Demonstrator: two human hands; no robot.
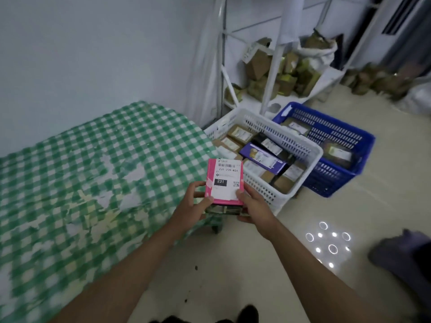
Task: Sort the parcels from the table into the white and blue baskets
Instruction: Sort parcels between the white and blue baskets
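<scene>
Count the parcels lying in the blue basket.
2 visible in the blue basket: one parcel at its far end, another parcel near its right wall. The white basket may hide others.

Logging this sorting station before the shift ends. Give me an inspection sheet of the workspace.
Surface: table under a green-checked cloth with worn patches; no parcels seen on it.
Job's things: pink parcel with a white label, held above the floor beside the table corner; a second, darker item sits under it, unclear. White basket holds many parcels; blue basket holds a few.
Clutter: loose boxes on the white shelf and along the far wall.
Hands: left hand and right hand both grip the pink parcel.
Cables: nothing seen.
Surroundings: pale floor with light reflections, a dark shape at the right edge.
</scene>
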